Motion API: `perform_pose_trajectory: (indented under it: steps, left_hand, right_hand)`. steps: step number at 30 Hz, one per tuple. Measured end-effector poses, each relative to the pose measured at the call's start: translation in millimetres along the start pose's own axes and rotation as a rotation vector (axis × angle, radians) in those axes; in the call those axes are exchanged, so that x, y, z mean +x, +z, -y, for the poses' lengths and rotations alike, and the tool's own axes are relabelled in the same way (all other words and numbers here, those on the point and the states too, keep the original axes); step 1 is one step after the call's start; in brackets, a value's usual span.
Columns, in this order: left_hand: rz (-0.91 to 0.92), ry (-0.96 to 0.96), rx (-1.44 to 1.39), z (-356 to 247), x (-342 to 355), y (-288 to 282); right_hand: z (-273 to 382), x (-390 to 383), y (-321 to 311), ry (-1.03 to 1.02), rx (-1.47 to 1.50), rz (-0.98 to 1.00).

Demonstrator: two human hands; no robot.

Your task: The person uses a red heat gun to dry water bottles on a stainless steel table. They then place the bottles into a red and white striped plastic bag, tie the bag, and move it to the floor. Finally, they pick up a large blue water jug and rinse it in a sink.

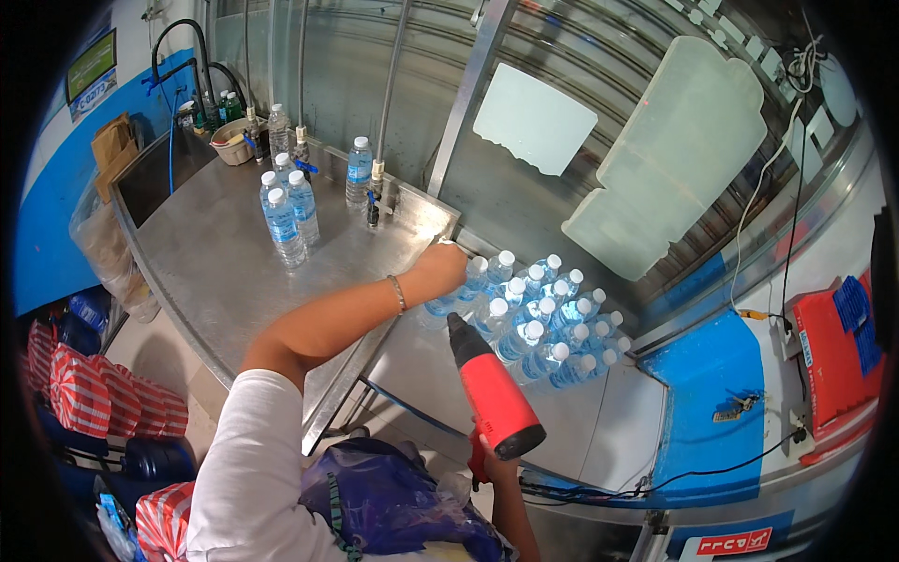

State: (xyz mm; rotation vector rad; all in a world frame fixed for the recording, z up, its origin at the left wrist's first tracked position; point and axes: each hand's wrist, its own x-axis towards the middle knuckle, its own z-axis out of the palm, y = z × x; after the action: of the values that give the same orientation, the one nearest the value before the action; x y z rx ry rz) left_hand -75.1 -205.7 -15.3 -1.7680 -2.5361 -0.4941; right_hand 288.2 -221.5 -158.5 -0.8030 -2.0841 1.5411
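The right hand [502, 465] grips a red-and-black heat gun [501, 391] — the left hand [435, 273] (hold unclear) curls beside clear, white-capped bottles [510, 346].

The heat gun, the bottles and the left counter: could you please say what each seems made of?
Heat gun: likely smooth hard plastic, from its even red color; the dark nozzle leaves its material unclear.
Bottles: probably clear, glossy plastic, being see-through with bright highlights; the white caps look like opaque plastic.
Left counter: apparently steel with a dull sheen, given its grey color and blurred reflections.
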Motion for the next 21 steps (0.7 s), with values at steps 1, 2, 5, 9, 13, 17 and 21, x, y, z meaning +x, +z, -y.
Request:
perform_pose_trajectory:
  steps: [1, 2, 5, 9, 13, 17, 21]
  left_hand:
    - [-0.010, -0.041, -0.017, -4, 2, 4]
    - [-0.016, -0.072, -0.006, -9, 3, 9]
    - [-0.057, -0.142, 0.002, -9, 6, 11]
    - [-0.290, -0.141, 0.271, 44, 4, -24]
    - [-0.429, -0.708, 0.719, 157, -37, -81]
    - [-0.225, -0.767, 0.547, 225, -90, -85]
    - [-0.243, -0.613, 0.325, 241, -111, -88]
  right_hand:
    - [1, 0, 1, -0.099, -0.148, 0.009]
    - [3, 0, 2, -0.197, -0.296, 0.020]
    - [12, 0, 9, -0.470, -0.752, 0.010]
    - [26, -2, 17, -0.282, -0.243, 0.011]
    - [33, -1, 21, -0.378, -0.306, -0.104]
    - [30, 5, 21, -0.447, -0.309, -0.129]
    - [22, 12, 19, -0.470, -0.417, -0.058]
